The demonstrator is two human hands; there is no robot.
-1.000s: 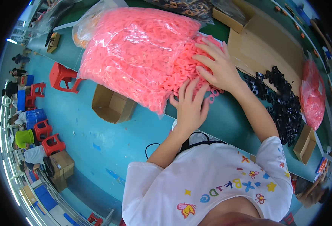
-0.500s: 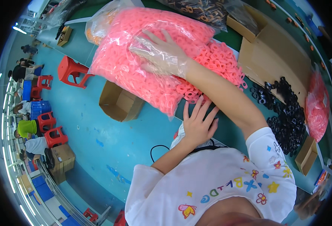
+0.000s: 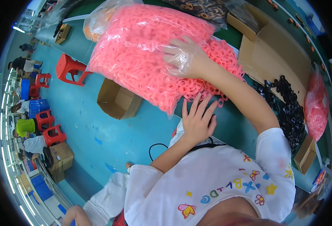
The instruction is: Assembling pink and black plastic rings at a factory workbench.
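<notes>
A large clear plastic bag, bulging with small pink rings, lies on the green table. My right hand reaches in through its mouth, fingers spread leftward over the rings, with shiny film across the back of the hand. Loose pink rings spill from the mouth, some under and beside my right forearm. My left hand rests flat on the near table edge, fingers apart, its fingertips close to the lowest spilled rings. Neither hand visibly grips anything.
Black rings lie heaped on the right beside a cardboard sheet. Beyond them sit a pink-filled bag and a small carton. An open box and red stool stand left. Someone in white trousers is behind me.
My right hand has drawn back rightward toward the bag's mouth. My left hand stays nearly in place. A person in white trousers has come into view at the lower left.
</notes>
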